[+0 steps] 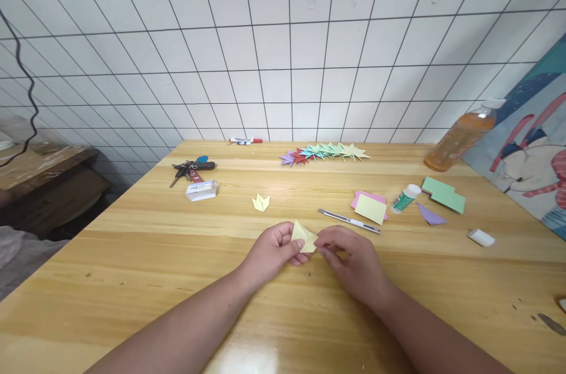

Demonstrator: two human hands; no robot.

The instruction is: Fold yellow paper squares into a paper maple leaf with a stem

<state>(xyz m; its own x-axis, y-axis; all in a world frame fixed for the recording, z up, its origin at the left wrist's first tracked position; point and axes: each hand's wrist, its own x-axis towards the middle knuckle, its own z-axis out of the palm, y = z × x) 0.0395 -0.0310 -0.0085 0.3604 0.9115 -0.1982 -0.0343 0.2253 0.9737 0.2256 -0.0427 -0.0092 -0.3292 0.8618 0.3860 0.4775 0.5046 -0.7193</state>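
Note:
Between my two hands is a small piece of folded yellow paper [304,235], held just above the wooden table. My left hand [277,247] grips it with the thumb on its front and the fingers behind. At its right corner, the thumb and fingertips of my right hand [349,259] pinch the edge. Beyond my left hand lies a finished-looking yellow folded paper piece [261,203] with pointed tips. A slim utility knife [349,220] rests past my right hand, in front of yellow and pink paper sheets [370,209].
Toward the wall lies a row of joined coloured paper pieces [325,153], with markers [246,141] to its left. Keys [192,169] and a small box [201,190] sit left. At right are a glue stick [405,198], green paper [443,194], purple paper [431,215], an eraser [481,238] and a bottle [462,137].

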